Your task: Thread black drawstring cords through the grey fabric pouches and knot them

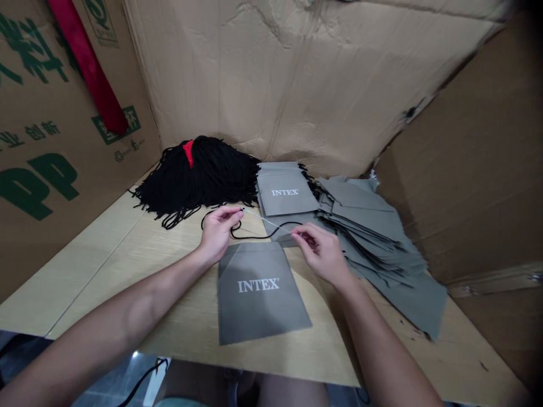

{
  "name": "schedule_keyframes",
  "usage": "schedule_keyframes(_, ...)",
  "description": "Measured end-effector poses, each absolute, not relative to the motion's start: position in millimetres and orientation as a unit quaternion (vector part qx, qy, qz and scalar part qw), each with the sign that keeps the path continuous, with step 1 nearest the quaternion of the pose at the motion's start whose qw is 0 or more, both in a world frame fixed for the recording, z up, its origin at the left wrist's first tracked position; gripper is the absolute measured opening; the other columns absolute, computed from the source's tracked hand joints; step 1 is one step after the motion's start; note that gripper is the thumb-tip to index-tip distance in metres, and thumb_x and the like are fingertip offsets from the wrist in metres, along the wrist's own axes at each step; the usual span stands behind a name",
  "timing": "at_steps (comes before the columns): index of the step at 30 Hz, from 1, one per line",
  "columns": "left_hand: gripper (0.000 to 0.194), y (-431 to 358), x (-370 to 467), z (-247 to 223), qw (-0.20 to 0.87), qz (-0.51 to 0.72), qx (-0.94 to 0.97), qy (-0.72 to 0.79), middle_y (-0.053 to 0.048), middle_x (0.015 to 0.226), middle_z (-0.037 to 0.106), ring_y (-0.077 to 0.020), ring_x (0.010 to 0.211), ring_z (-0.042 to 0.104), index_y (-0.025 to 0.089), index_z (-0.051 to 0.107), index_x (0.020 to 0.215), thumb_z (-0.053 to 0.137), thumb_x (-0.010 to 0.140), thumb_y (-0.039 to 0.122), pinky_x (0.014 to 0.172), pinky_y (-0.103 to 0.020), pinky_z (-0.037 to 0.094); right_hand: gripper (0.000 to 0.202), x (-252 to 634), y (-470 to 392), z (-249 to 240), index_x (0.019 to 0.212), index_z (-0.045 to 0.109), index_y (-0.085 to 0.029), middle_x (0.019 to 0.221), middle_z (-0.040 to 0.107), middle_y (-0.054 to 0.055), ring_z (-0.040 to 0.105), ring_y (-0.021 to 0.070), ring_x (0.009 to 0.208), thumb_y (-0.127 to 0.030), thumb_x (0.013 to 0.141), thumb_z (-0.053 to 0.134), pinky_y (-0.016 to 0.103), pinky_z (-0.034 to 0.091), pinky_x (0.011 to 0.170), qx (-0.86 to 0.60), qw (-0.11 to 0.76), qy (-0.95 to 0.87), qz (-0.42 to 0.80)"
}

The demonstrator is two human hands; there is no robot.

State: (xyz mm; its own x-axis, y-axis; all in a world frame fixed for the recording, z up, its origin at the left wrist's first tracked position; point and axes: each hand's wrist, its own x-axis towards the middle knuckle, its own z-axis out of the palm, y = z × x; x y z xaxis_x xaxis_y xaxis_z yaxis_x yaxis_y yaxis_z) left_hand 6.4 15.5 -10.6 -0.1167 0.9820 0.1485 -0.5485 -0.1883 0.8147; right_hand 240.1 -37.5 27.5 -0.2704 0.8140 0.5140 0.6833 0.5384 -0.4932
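Observation:
Above a grey fabric pouch (261,308) printed INTEX, both my hands are raised a little over the table. My left hand (218,230) pinches the end of a black cord (258,237) between thumb and fingertips. A thin, pale, wire-like tool (269,221) stretches from that pinch to my right hand (320,249), whose fingers are closed on its other end. The cord hangs in loops below my left fingers and curves across toward my right hand. Whether the cord passes through the tool's tip is too small to tell.
A bundle of black cords (203,175) with a red tie lies at the back. Beside it is a stack of INTEX pouches (284,178), then a spread pile of grey pouches (382,243) on the right. Cardboard walls (254,73) enclose the table (102,271); a red ribbon (91,68) hangs left.

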Motion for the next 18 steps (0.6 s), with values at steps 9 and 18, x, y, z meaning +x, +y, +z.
schedule_keyframes(9, 0.022, 14.7, 4.6, -6.7, 0.591, 0.664, 0.364, 0.277, 0.001, 0.068, 0.064, -0.0067, 0.06, 0.052, 0.017, 0.071, 0.073, 0.085, 0.058, 0.022, 0.058, -0.02, 0.041, 0.014, 240.4, -37.0, 25.3, 0.087, 0.064, -0.018, 0.078, 0.065, 0.004, 0.053, 0.0126, 0.059, -0.028, 0.092, 0.055, 0.025, 0.04, 0.052, -0.494, 0.37, -0.781, 0.097)
schedule_keyframes(18, 0.022, 15.6, 2.2, -6.0, 0.611, 0.655, 0.371, 0.245, 0.001, 0.075, 0.063, -0.0069, 0.063, 0.052, 0.018, 0.068, 0.074, 0.084, 0.06, 0.022, 0.059, -0.021, 0.041, 0.011, 240.9, -40.1, 29.2, 0.088, 0.063, -0.018, 0.077, 0.063, 0.003, 0.052, 0.0117, 0.059, -0.025, 0.092, 0.054, 0.024, 0.04, 0.051, -0.47, 0.367, -0.798, 0.09)
